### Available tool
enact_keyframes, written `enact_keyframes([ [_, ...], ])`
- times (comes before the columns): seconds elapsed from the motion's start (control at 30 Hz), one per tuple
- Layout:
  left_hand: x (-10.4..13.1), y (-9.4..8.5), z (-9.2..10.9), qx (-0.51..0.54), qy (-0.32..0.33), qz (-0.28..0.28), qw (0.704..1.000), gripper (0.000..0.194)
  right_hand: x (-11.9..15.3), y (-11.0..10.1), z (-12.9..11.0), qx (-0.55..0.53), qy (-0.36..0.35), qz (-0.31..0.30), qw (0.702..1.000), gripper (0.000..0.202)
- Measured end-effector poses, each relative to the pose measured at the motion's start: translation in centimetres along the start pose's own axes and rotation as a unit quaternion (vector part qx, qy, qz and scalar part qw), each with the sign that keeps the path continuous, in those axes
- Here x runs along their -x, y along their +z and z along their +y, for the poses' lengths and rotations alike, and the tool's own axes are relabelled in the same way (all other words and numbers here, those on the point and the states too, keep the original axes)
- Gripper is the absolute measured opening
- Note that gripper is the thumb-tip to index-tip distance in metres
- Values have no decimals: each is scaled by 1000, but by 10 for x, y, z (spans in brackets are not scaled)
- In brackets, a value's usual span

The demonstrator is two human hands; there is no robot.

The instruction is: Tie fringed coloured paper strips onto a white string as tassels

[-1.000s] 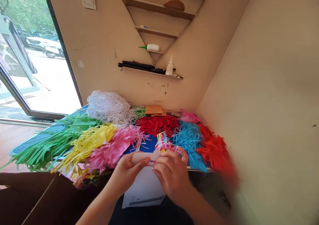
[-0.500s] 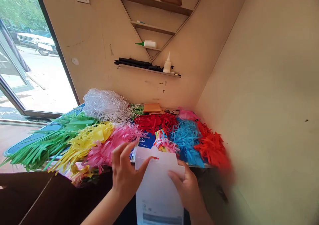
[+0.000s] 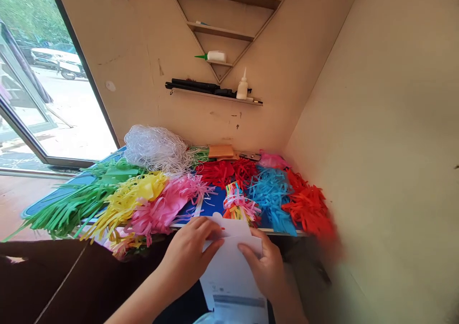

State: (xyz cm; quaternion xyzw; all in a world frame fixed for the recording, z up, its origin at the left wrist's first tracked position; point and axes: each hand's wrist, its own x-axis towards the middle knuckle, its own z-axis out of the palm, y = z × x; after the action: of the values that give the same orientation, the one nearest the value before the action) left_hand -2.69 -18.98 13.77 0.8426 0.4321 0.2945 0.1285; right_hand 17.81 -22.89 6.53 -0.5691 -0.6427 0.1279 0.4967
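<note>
In front of the table edge is a flat white card packet (image 3: 227,273) with a flap at its top and grey printing near its lower end. My left hand (image 3: 191,250) is curled over the packet's upper left edge, thumb and fingers closing on the flap. At the right edge my right hand (image 3: 266,262) grips the packet, thumb on the front and fingers behind. A small red mark or bit (image 3: 223,228) shows by my left fingertips. Just beyond the packet lies a tied bundle of multicoloured strips (image 3: 236,202) on the blue table (image 3: 211,203).
Fringed strips lie across the table: green (image 3: 71,209), yellow (image 3: 132,195), pink (image 3: 168,202), dark red (image 3: 218,172), blue (image 3: 270,192) and bright red (image 3: 310,204). Behind are tangled white string (image 3: 154,147) and a brown packet (image 3: 220,151). Glue bottles (image 3: 242,88) stand on wall shelves.
My left hand has lowered from raised, spread fingers to a curled hold on the packet's top. My right hand keeps its grip. The view has shifted slightly.
</note>
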Motion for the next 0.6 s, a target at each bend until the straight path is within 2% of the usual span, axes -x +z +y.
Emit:
enact_keyframes([
  [0.07,-1,-5,2,11,3,-50,999,20,0,2,-5,44,-80,77,993,36],
  [0.13,-3,-9,4,33,-7,-72,997,23,0,5,-12,104,-179,180,962,37],
  [0.17,-5,-11,6,49,-15,-77,996,23,-1,7,-16,131,-223,207,943,33],
  [0.2,-6,-12,7,67,-22,-85,994,23,-2,9,-20,152,-258,210,931,28],
  [0.3,-8,-14,11,118,-31,-120,985,28,-9,15,-33,159,-312,133,927,17],
  [0.43,-3,-14,7,141,-37,-164,976,31,-11,8,-44,56,-368,84,925,27],
  [0.5,3,-17,1,127,-41,-162,978,33,-2,-9,-43,-17,-352,55,934,24],
  [0.6,15,-27,-7,134,-22,-167,977,37,14,-36,-26,-93,-263,-6,960,20],
])
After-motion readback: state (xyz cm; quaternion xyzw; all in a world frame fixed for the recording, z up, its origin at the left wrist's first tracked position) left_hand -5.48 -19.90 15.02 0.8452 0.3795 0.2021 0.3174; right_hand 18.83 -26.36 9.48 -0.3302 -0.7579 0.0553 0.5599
